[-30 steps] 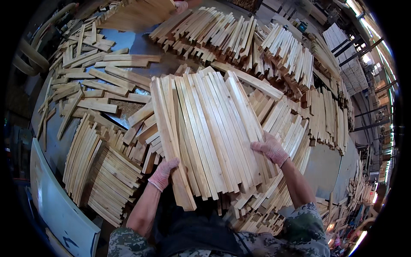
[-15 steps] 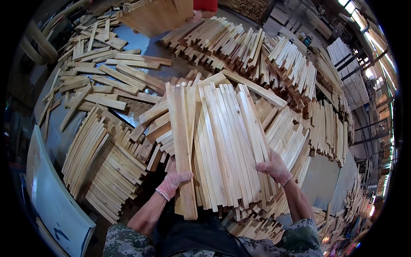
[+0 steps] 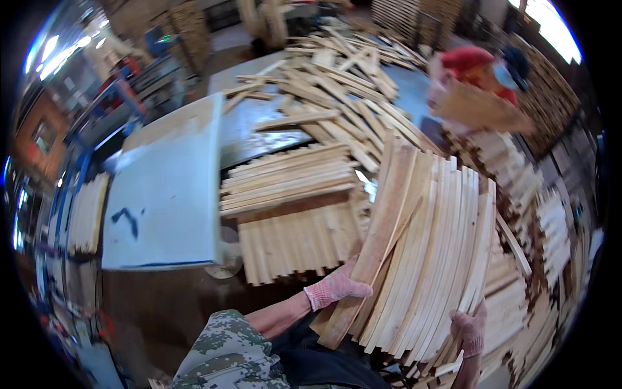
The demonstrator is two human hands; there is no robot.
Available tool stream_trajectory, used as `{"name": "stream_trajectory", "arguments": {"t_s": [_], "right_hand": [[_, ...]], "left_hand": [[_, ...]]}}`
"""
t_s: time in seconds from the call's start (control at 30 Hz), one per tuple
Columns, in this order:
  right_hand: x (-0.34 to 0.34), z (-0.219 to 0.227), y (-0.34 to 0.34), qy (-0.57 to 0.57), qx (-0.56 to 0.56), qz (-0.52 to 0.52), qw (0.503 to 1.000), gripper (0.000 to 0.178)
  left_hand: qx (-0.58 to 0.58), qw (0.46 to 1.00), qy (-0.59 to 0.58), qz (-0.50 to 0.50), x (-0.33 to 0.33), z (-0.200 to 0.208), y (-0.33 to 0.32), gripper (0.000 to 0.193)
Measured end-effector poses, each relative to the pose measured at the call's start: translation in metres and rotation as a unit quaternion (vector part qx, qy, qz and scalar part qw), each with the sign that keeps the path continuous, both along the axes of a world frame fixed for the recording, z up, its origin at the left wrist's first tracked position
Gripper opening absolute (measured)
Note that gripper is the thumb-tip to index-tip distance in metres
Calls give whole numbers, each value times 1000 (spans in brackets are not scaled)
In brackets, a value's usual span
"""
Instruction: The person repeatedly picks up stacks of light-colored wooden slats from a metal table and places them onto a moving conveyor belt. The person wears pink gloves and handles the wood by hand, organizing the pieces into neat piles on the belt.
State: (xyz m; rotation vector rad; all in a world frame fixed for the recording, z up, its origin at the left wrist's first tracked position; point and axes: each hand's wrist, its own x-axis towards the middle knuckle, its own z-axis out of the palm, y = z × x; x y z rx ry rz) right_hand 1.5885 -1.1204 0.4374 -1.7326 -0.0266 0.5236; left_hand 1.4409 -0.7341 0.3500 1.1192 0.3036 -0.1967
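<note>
A wide row of pale wooden slats [image 3: 421, 259], standing side by side, is squeezed between my two hands in front of my body. My left hand [image 3: 340, 285], in a pinkish knit glove, grips the left end, its thumb over a broader wooden board [image 3: 385, 240] that leans at a slant against the rest. On the right side, near the lower end, my gloved right hand [image 3: 470, 327] has its fingers closed round the outer slats. The undersides of the slats are hidden.
To the left is a pale blue-white panel [image 3: 162, 201] with a dark mark. Beside it sit stacked slats [image 3: 291, 181], with a jumbled heap of boards [image 3: 343, 84] on the metal table beyond. A person in red [image 3: 473, 71] holds a wide wooden piece at far right, behind more stacks [image 3: 512, 162].
My view has turned to the left, bringing the pale panel nearer the middle. Both hands keep hold of the slats, which now lean to the right in the picture.
</note>
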Motion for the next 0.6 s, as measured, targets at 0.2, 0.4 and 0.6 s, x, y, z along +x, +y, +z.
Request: {"name": "stream_trajectory", "arguments": {"t_s": [0.2, 0.4, 0.6], "right_hand": [[-71, 5, 157, -62, 3, 113, 992, 82], [-191, 16, 359, -23, 105, 279, 954, 75], [-297, -26, 545, 46, 71, 467, 880, 67]], "left_hand": [[21, 991, 16, 129, -157, 25, 123, 119], [25, 948, -13, 317, -366, 48, 232, 113], [46, 904, 40, 424, -552, 28, 322, 93]]}}
